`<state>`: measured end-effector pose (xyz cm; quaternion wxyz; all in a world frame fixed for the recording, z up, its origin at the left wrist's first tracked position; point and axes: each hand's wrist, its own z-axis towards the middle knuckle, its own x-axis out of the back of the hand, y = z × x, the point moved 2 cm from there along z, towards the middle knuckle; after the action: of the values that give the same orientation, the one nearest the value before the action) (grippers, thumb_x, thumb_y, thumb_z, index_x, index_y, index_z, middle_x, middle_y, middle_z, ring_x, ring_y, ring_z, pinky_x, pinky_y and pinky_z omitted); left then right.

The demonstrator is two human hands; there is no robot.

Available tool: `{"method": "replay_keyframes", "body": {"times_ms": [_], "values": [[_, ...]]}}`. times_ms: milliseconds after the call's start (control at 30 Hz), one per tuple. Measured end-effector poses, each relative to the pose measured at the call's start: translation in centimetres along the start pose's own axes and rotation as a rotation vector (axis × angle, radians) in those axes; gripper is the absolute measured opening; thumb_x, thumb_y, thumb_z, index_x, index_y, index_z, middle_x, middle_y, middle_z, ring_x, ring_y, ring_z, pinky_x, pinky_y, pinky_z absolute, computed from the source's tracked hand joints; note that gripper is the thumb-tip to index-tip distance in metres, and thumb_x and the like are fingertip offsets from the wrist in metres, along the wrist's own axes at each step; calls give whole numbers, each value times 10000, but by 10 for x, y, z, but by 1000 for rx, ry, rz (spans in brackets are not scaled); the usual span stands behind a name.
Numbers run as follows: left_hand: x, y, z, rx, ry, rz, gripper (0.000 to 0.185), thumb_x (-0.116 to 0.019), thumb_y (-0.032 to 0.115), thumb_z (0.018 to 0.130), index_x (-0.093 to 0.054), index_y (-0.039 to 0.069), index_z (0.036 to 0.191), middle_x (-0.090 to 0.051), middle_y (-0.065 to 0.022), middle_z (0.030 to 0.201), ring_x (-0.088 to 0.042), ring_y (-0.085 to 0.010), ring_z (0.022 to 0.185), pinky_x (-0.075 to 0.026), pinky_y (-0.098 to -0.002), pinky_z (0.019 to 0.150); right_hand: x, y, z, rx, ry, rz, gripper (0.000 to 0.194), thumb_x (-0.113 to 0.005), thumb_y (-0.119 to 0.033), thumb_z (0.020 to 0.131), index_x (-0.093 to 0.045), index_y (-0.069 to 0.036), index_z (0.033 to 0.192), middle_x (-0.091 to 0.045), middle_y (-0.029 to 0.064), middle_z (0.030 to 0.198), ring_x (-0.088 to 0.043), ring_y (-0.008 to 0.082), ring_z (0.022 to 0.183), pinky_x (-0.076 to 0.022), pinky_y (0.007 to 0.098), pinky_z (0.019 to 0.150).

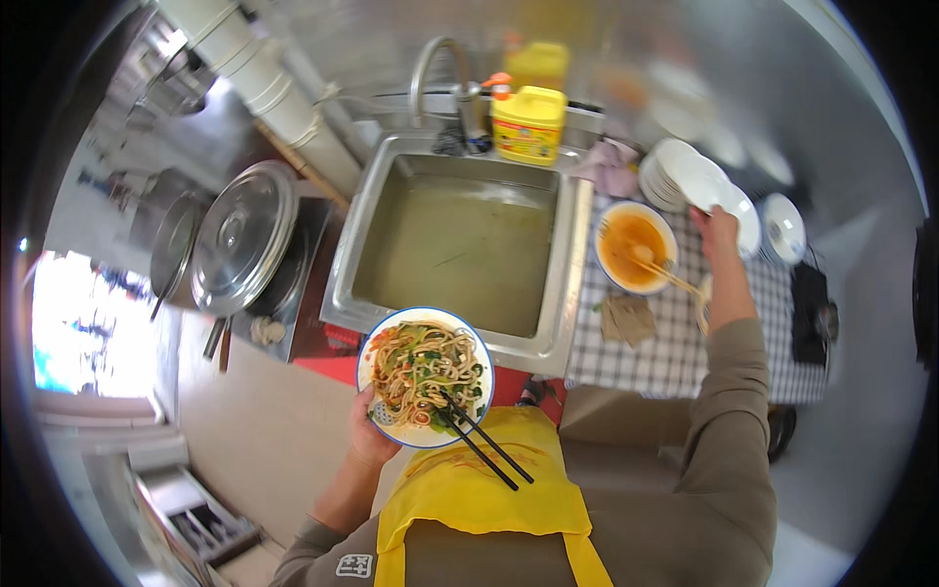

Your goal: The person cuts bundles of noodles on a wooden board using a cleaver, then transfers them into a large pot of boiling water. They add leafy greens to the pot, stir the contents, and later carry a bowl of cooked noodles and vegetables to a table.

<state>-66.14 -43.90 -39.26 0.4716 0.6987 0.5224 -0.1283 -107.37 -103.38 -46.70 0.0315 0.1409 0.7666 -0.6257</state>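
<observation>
My left hand (370, 429) holds a white plate with a blue rim (364, 365) by its left edge, tilted over the front of the sink. Noodles with greens and red bits (425, 367) lie on it, and black chopsticks (488, 451) rest in them, their ends sticking out over my yellow apron. My right hand (715, 227) reaches to the right and pinches the lower edge of a white plate (699, 181) beside a stack of white dishes (660, 176). Left of that hand, a bowl of orange soup (634, 246) stands with light chopsticks (667, 276) across its rim.
Before me is a steel sink (565, 293) with murky water and a faucet (469, 110). Behind it stands a yellow detergent jug (530, 125). A crumpled brown napkin (629, 319) and blue-patterned bowls (783, 227) are on the checked cloth. Lidded pan (246, 238) at left.
</observation>
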Motion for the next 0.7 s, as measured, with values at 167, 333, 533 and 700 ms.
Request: {"method": "replay_keyframes", "body": {"times_ms": [167,333,533,700], "values": [[-15,-16,-6,-29,88,-68,743,-573,481,943,-409,69,1539,-513,-184,1520,-549,-358,1339,-429,-514,1140,8,18,99,-106,-52,-127,396,-566,-107,994,-484,179,1254,-665,271,1103,-730,372,937,-661,406,788],[-23,-28,5,40,43,-201,754,-598,467,933,-432,27,1522,-521,-205,1512,-551,-353,1340,-412,-493,1159,44,37,98,-20,-11,-237,451,-595,-352,1012,-569,-58,671,-580,71,617,-565,184,527,-473,321,475],[0,-32,9,-2,-10,-202,686,-594,396,939,-469,24,1502,-576,-183,1466,-589,-320,1307,-408,-455,1167,-13,112,-272,323,-864,-520,593,-665,-103,951,-438,-10,1491,-584,92,1166,-564,129,914,-495,245,720],[44,-34,19,30,-51,-168,636,-579,342,951,-491,-1,1478,-609,-169,1434,-606,-289,1291,-420,-430,1153,-68,93,-497,78,-894,-342,767,-731,-82,848,-364,-23,1519,-575,68,1037,-519,109,730,-433,254,628]]}}
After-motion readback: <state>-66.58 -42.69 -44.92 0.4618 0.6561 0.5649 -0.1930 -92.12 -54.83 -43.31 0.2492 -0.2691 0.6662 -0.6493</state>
